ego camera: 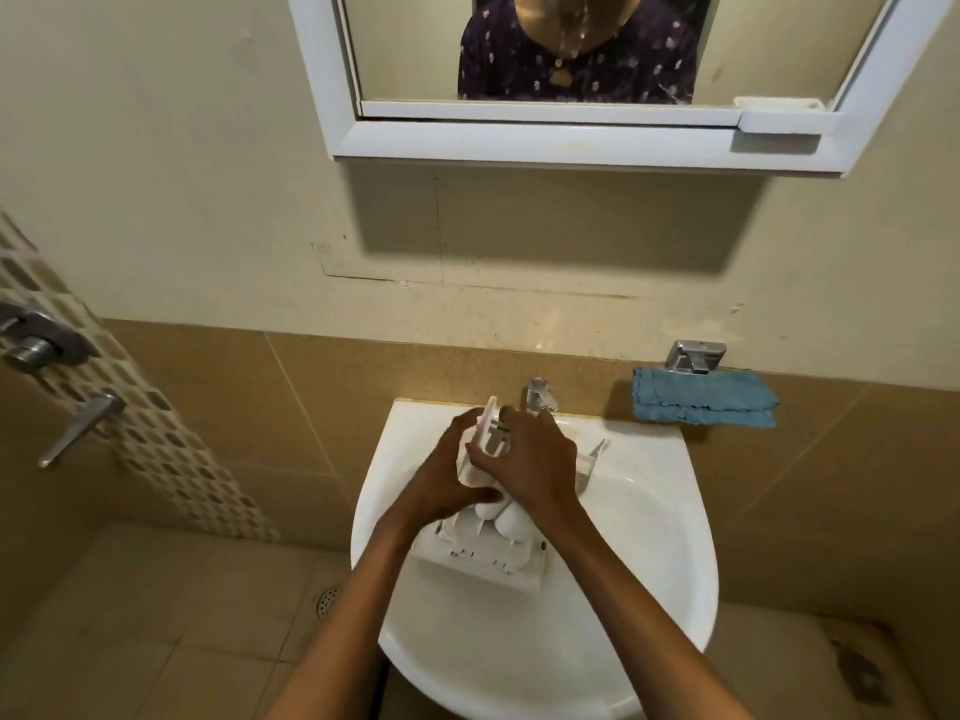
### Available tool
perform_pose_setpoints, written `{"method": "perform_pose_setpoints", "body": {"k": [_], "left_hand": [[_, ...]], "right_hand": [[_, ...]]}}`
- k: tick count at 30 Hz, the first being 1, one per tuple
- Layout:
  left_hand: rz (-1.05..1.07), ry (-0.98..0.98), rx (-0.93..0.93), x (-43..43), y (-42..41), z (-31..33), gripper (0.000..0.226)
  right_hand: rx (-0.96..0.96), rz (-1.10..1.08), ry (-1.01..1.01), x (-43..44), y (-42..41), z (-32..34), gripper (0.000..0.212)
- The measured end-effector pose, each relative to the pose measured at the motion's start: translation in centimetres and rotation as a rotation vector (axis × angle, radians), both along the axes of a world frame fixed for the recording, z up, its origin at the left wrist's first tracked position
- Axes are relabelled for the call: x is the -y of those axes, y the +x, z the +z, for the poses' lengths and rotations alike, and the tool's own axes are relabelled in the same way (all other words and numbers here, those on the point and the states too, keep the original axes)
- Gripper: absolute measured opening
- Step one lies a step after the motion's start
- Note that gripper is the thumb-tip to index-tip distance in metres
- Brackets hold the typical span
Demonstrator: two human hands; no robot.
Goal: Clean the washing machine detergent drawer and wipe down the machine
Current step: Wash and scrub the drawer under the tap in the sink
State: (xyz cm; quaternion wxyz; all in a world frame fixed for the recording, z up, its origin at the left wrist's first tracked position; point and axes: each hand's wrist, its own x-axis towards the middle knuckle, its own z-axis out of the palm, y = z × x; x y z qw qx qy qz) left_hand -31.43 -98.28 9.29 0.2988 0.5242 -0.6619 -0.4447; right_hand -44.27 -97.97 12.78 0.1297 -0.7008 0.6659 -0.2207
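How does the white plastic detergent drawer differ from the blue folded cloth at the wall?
The white plastic detergent drawer is rigid and gripped by the left hand and right hand over the white basin; the blue folded cloth is soft and lies untouched beside the wall. Both are near the chrome tap.

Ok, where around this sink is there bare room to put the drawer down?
Bare: the near half of the sink bowl, between the detergent drawer and the front rim, and the bowl's right side. Crowded: the back by the tap, where left hand and right hand grip the drawer.
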Motion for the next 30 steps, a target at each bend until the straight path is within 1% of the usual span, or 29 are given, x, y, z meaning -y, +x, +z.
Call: {"method": "perform_pose_setpoints", "body": {"k": [3, 6, 13, 16, 17, 19, 20, 22, 23, 24, 26, 28, 30], "left_hand": [[0.041, 0.033, -0.042, -0.7, -1.0, -1.3, 0.103], [0.099, 0.021, -0.038, -1.4, -1.0, -2.4, 0.101], [0.127, -0.057, 0.028, -1.6, -1.4, -3.7, 0.070], [0.129, -0.042, 0.083, -1.3, -1.8, -4.2, 0.057], [0.120, -0.038, 0.100, -1.3, -1.9, -4.4, 0.057], [0.106, -0.019, 0.155, -1.4, -2.1, -4.6, 0.069], [0.104, -0.008, 0.186, -1.6, -2.2, -4.5, 0.076], [0.100, -0.010, 0.224, -1.8, -2.2, -4.6, 0.085], [0.098, -0.010, 0.235, -2.0, -2.2, -4.6, 0.086], [0.096, -0.012, 0.242, -2.1, -2.2, -4.6, 0.086], [0.095, -0.012, 0.251, -2.3, -2.2, -4.6, 0.085], [0.097, -0.023, 0.248, -2.4, -2.2, -4.5, 0.083], [0.099, -0.029, 0.252, -2.4, -2.3, -4.4, 0.082]], "right_hand": [[-0.085, 0.055, 0.045, -0.4, 0.5, -1.1, 0.049], [-0.129, 0.105, 0.083, -0.6, 0.7, -2.2, 0.051], [-0.170, 0.164, 0.080, -0.7, 0.2, -3.2, 0.051], [-0.169, 0.228, 0.198, -0.8, -1.4, -2.3, 0.051], [-0.122, 0.253, 0.258, -0.8, -2.3, -1.9, 0.049], [0.080, 0.258, 0.324, -0.5, -4.5, -1.2, 0.042], [0.177, 0.237, 0.308, 0.0, -5.7, -1.1, 0.035], [0.296, 0.159, 0.236, 1.6, -7.9, -1.2, 0.020], [0.345, 0.109, 0.229, 2.6, -8.9, -1.7, 0.015], [0.409, 0.063, 0.261, 3.7, -9.7, -2.4, 0.016], [0.572, -0.011, 0.401, 5.5, -10.9, -4.0, 0.023], [0.780, -0.106, 0.566, 6.9, -11.4, -6.0, 0.026], [1.082, -0.252, 0.763, 7.7, -11.4, -8.0, 0.025]]}}
